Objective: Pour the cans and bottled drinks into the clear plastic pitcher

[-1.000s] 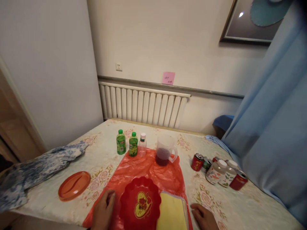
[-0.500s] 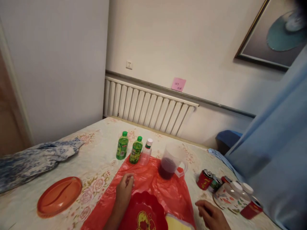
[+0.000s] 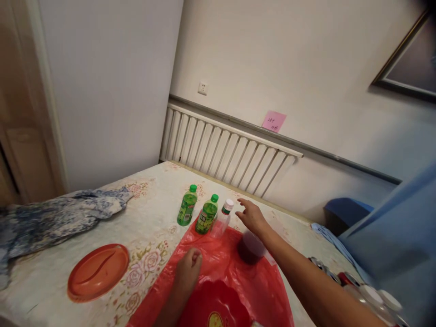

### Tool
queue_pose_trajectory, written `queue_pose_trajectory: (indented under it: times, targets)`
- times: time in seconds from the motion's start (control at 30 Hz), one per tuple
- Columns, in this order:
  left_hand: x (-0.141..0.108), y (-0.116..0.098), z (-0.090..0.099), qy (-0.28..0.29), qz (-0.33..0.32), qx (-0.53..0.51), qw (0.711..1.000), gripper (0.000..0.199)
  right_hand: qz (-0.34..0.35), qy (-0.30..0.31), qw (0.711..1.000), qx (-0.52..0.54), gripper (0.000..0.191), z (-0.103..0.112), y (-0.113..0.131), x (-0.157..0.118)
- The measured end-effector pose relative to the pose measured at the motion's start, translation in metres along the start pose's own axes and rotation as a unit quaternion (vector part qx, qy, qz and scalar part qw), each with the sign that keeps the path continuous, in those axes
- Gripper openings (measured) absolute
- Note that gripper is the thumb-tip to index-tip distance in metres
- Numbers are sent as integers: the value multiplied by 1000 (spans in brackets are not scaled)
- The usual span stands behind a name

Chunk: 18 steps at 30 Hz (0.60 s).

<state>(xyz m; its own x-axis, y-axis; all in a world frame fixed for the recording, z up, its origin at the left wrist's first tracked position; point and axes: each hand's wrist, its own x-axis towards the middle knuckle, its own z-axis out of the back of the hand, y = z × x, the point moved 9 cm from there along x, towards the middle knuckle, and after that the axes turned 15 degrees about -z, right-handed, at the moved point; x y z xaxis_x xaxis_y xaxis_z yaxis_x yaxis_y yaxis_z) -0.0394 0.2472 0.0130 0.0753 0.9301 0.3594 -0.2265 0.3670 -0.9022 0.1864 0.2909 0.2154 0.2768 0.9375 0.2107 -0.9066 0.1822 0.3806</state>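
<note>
My right hand (image 3: 252, 216) is stretched over the plastic sheet, open, with thumb and fingers apart and holding nothing. Just left of its fingertips stands a clear bottle with a white cap (image 3: 227, 206). Two green-capped bottles of green drink (image 3: 206, 217) stand further left. Below my right wrist is a clear jug of dark liquid (image 3: 251, 247), partly hidden by the forearm. My left hand (image 3: 189, 265) is loosely closed with nothing visible in it, above the red plastic sheet (image 3: 218, 254) and beside a red scalloped bowl (image 3: 221, 302).
An orange oval lid or plate (image 3: 98, 272) lies on the flowered tablecloth (image 3: 153, 240) at left, near a crumpled blue-patterned cloth (image 3: 75, 215). At right, cans and white-lidded jars (image 3: 371, 293) are partly behind my right forearm. A radiator (image 3: 225, 147) runs along the wall.
My right hand has moved from beside the cans up and left to the white-capped bottle, its fingers spreading. My left hand stays near the bowl. The view has turned slightly left.
</note>
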Motion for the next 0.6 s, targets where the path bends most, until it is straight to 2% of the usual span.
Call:
queue_pose_trajectory:
  times: [0.1, 0.2, 0.37, 0.5, 0.6]
  targets:
    - [0, 2, -3, 9, 2, 2, 1000, 15, 12, 4, 999, -38, 58, -14, 18, 18]
    - [0, 0, -5, 18, -1, 2, 1000, 15, 21, 21, 997, -67, 55, -25, 29, 27]
    - [0, -5, -5, 21, -8, -6, 1000, 13, 23, 50, 994, -96, 43, -43, 31, 28]
    - [-1, -2, -9, 15, -8, -19, 1000, 12, 24, 36, 995, -90, 37, -37, 26, 14]
    - [-2, -1, -15, 9, -17, -38, 999, 27, 41, 24, 996, -70, 36, -17, 28, -2]
